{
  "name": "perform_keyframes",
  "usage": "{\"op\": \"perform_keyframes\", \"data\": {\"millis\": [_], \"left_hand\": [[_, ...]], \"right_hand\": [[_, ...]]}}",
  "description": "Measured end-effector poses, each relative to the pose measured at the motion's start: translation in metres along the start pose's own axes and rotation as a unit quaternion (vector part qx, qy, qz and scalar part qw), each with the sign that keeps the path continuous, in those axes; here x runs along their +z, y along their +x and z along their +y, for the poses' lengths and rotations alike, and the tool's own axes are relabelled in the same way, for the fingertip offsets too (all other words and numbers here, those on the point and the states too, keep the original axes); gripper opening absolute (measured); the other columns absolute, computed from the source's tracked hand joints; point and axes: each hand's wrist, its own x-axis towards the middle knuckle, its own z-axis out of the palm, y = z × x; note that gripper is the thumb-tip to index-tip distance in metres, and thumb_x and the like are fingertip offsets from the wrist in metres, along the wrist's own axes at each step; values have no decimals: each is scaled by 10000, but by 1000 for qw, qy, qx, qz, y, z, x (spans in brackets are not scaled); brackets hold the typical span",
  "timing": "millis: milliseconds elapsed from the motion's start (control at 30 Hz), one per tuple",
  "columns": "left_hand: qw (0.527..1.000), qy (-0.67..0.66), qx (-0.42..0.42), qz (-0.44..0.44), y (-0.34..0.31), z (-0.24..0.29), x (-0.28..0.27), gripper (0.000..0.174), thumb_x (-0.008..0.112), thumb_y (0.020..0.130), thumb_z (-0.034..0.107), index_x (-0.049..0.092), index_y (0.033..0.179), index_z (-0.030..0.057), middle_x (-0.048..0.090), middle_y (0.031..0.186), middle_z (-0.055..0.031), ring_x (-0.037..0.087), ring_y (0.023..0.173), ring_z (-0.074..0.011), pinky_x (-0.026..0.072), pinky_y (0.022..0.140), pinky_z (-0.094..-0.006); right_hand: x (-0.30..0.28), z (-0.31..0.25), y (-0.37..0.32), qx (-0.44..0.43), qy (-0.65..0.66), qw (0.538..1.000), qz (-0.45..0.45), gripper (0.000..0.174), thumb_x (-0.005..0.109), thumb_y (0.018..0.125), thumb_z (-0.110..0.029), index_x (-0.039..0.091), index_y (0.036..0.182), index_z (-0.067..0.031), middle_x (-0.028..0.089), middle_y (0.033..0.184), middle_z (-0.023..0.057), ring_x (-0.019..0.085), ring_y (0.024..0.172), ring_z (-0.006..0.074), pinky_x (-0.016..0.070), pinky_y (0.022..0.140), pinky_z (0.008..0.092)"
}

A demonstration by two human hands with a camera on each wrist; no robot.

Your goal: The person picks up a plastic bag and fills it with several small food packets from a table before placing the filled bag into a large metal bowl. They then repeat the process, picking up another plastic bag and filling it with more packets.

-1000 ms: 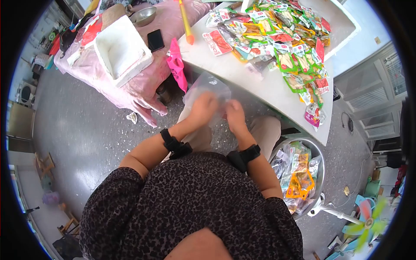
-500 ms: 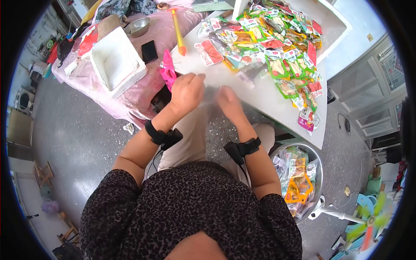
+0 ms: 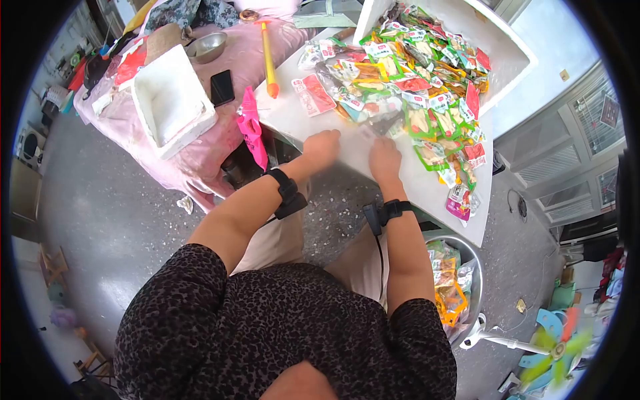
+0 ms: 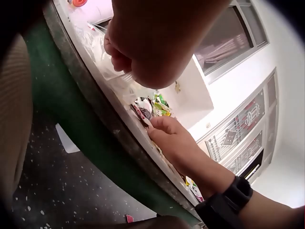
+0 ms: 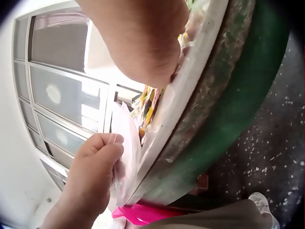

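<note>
My left hand (image 3: 323,148) is at the table's near edge. In the right wrist view it pinches a clear plastic bag (image 5: 127,143) between thumb and fingers. My right hand (image 3: 385,160) is a short way to the right, over the white tabletop (image 3: 420,193). Its thumb and fingers close on the end of a small dark-and-white food packet (image 4: 141,114), which shows in the left wrist view. Several more sealed food packets (image 3: 437,127) lie heaped just beyond this hand, with green, orange and red wrappers.
A tipped white foam box (image 3: 507,63) backs the heap. On the pink-covered surface to the left are another foam box (image 3: 173,110), a phone (image 3: 222,88) and a metal bowl (image 3: 208,47). A pink bag (image 3: 251,127) hangs by the table. Below right stands a basin (image 3: 475,287) of packets.
Both hands have moved up and forward from above the lap to the table edge. The clear bag was between them earlier. My right hand has reached the near packets.
</note>
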Motion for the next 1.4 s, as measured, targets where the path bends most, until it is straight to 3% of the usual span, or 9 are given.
{"op": "perform_keyframes", "data": {"millis": [100, 300, 433, 567, 667, 900, 933, 1133, 1400], "left_hand": [[1000, -3, -6, -26, 2, 2, 1, 175, 387, 754, 159, 491, 828, 41, 545, 860, -156, 535, 800, -322, 424, 687, -401], [999, -13, -14, -28, 3, 0, 4, 174, 382, 751, 167, 490, 825, 52, 542, 858, -154, 527, 808, -317, 417, 692, -403], [998, -28, -25, -45, 6, 0, 2, 178, 381, 748, 178, 486, 825, 57, 543, 850, -146, 520, 821, -312, 411, 701, -398], [997, -52, -22, -45, 6, -1, 10, 185, 379, 753, 186, 487, 829, 58, 540, 853, -143, 517, 820, -310, 409, 705, -392], [994, -89, -14, -55, 2, 8, 6, 191, 380, 761, 192, 492, 840, 59, 538, 856, -146, 516, 820, -308, 406, 709, -385], [985, -156, 38, -66, 0, 20, 13, 214, 404, 772, 210, 515, 879, 62, 538, 856, -145, 514, 824, -298, 396, 721, -365], [984, -159, 43, -64, -1, 22, 12, 217, 408, 772, 215, 517, 881, 63, 539, 855, -145, 515, 824, -296, 396, 721, -365], [977, -182, 78, -80, 0, 20, 15, 234, 445, 759, 248, 531, 864, 57, 541, 833, -156, 515, 800, -308, 397, 714, -371], [975, -89, 178, -101, 8, 9, -2, 363, 472, 766, 387, 540, 814, 33, 545, 805, -160, 516, 772, -300, 392, 685, -360]], "right_hand": [[-11, 2, -2, 24, 36, 998, -35, 118, 452, 720, -74, 521, 811, -42, 543, 889, 117, 507, 870, 269, 411, 677, 388], [-66, 0, -18, 28, 308, 934, 180, 114, 451, 790, -99, 507, 818, -5, 515, 721, 152, 511, 663, 293, 410, 629, 338], [-93, 19, -9, 83, 374, 894, 234, 150, 459, 814, -137, 511, 826, 4, 516, 743, 97, 509, 652, 183, 426, 579, 315], [-116, 19, -7, 266, 614, 730, 137, 129, 453, 822, -139, 519, 846, -31, 513, 751, 34, 501, 646, 98, 425, 465, 228], [-109, 24, -11, 293, 653, 699, -3, 119, 467, 782, -125, 508, 869, -56, 505, 763, 39, 502, 659, 122, 420, 490, 234], [-81, 18, 2, 195, 471, 851, -124, 153, 514, 749, -184, 529, 833, -56, 508, 672, 43, 515, 637, 136, 417, 493, 280], [-74, 19, 6, 126, 375, 911, -118, 157, 498, 739, -158, 521, 818, -25, 529, 688, 123, 539, 648, 218, 425, 551, 330], [-55, 8, 26, -12, 266, 946, -184, 160, 485, 712, -137, 519, 814, -17, 541, 795, 201, 526, 755, 328, 406, 657, 362], [-50, 0, 35, 50, 370, 904, -210, 251, 538, 695, -177, 512, 877, -6, 565, 817, 155, 546, 779, 251, 419, 661, 319]]}}
